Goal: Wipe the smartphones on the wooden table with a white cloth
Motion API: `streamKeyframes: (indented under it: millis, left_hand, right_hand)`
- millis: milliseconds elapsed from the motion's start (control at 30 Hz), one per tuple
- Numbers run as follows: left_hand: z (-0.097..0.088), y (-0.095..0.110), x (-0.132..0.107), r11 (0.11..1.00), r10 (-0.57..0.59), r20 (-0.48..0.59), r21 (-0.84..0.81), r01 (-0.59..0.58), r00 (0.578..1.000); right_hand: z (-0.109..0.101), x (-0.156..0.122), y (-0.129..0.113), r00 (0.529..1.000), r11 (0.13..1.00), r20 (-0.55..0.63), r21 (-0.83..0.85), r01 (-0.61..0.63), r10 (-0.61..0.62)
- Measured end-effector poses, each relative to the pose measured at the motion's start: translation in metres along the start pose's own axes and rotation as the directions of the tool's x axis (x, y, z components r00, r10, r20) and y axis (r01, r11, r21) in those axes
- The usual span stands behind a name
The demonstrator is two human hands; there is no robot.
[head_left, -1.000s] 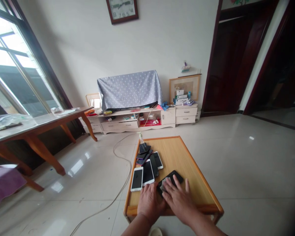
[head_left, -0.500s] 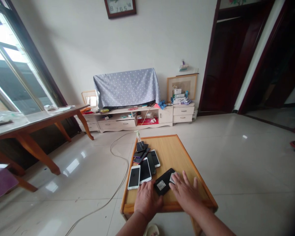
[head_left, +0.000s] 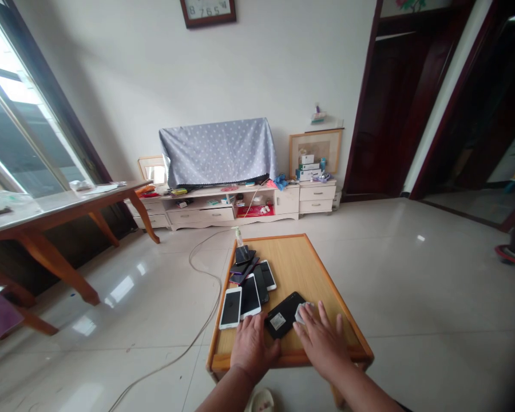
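Note:
A black phone lies back side up on the small wooden table, a white label on its back. My left hand grips its near left edge, fingers bent and thumb along the bottom. Over its right side, my right hand presses a folded white cloth under the first fingers, the other fingers spread. Part of the cloth is hidden. Just beyond my left hand are a white phone and a larger white phone, both screen up. Several dark phones overlap behind them.
A pump bottle stands at the far left corner of the wooden table. A cable runs over the tiled floor on the left. A long table stands by the window; a low cabinet lines the wall.
The view has shifted slightly, so everything sits a little further left. Both hands keep almost the same places on the phone and cloth.

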State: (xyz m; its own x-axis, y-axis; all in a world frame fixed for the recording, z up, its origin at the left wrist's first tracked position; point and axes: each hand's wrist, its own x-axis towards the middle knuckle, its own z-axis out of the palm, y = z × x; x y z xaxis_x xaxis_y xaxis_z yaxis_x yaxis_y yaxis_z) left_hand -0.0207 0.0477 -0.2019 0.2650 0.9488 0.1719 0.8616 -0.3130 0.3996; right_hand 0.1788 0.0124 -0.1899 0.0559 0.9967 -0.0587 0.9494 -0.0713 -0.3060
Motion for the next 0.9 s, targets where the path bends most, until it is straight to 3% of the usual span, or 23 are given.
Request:
streamKeyframes:
  millis: [67,233,300,400,467,533,600,667,733,833,900]
  left_hand:
    - [-0.001,0.000,0.000,1.000,-0.006,0.004,0.002,0.006,1.000]
    - [-0.004,0.000,-0.001,1.000,-0.012,0.040,-0.022,0.013,0.999]
    - [-0.006,0.001,-0.002,0.999,-0.016,0.037,-0.030,0.017,0.999]
    - [-0.008,0.003,-0.004,0.999,-0.028,0.020,-0.036,0.028,0.999]
    - [-0.010,0.003,-0.005,0.998,-0.038,0.018,-0.045,0.039,0.999]
    - [-0.010,0.002,-0.006,0.997,-0.052,0.024,-0.058,0.053,0.998]
    - [-0.010,0.001,-0.007,0.996,-0.065,0.050,-0.054,0.068,0.997]
    - [-0.009,0.000,-0.008,0.995,-0.082,0.070,-0.043,0.085,0.994]
    - [-0.009,0.000,-0.008,0.994,-0.094,0.064,-0.043,0.097,0.994]
    - [-0.009,0.000,-0.008,0.994,-0.096,0.051,-0.050,0.099,0.994]
    - [-0.010,0.000,-0.008,0.994,-0.095,0.053,-0.047,0.097,0.994]
  right_hand:
    - [-0.002,-0.001,-0.005,0.999,0.999,0.014,0.008,0.031,-0.031]
    - [0.001,-0.014,-0.032,0.940,0.940,0.083,0.111,0.322,-0.331]
    - [-0.002,-0.007,-0.028,0.954,0.955,0.079,0.094,0.283,-0.290]
    - [-0.006,0.012,-0.016,0.996,0.997,0.020,0.010,0.082,-0.083]
    - [-0.001,0.018,-0.015,0.999,0.999,-0.012,-0.022,0.042,-0.043]
    - [0.009,0.014,-0.022,0.988,0.988,0.005,-0.008,0.155,-0.154]
    - [0.020,0.007,-0.031,0.949,0.950,0.040,0.034,0.311,-0.312]
    - [0.027,0.005,-0.034,0.920,0.920,0.044,0.042,0.389,-0.390]
    - [0.027,0.013,-0.029,0.940,0.940,0.011,-0.005,0.341,-0.341]
    - [0.024,0.030,-0.018,0.991,0.989,-0.056,-0.082,0.121,-0.125]
    - [0.024,0.033,-0.020,0.996,0.994,-0.053,-0.085,0.070,-0.075]
